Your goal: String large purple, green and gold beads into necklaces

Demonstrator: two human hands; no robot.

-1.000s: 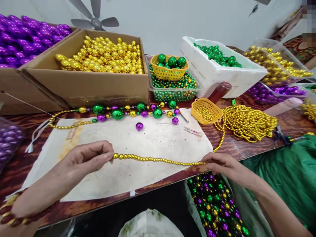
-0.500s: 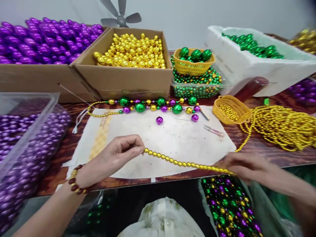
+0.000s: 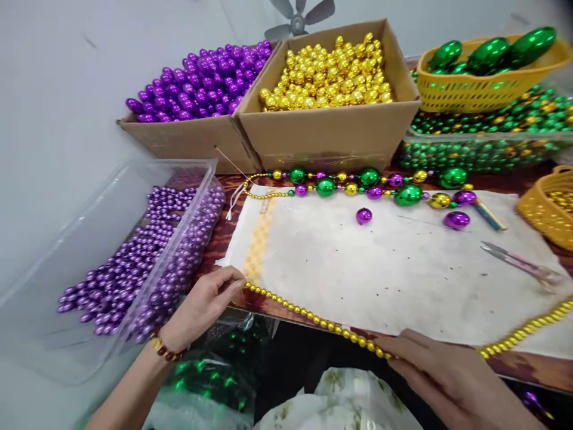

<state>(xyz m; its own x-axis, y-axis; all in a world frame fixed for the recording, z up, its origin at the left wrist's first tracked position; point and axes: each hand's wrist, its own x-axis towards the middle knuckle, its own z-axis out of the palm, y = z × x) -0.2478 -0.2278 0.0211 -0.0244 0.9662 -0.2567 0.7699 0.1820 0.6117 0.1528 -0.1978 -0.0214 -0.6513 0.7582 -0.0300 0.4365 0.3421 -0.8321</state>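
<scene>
Between my hands stretches a string of gold beads (image 3: 313,318), running along the table's front edge. My left hand (image 3: 212,301) pinches its end near the cloth's lower left corner. Farther right, my right hand (image 3: 441,373) is closed around the same string, which comes out behind it toward the right edge of the view. Above them on the white cloth (image 3: 304,251) lie a loose purple bead (image 3: 364,215) and another purple bead (image 3: 456,220). A necklace of green, purple and gold beads (image 3: 326,186) lies along the cloth's far edge.
Scissors (image 3: 514,261) lie on the cloth at right. Behind stand a box of gold beads (image 3: 322,131) and a box of purple beads (image 3: 188,140). At left is a clear bin (image 3: 174,251) of small purple beads. Yellow baskets stand at right, one (image 3: 474,92) holding large green beads.
The view has swung left. My left hand has moved to the cloth's lower left corner, still pinching the gold string's end. My right hand has also moved left, and the string now trails behind it.
</scene>
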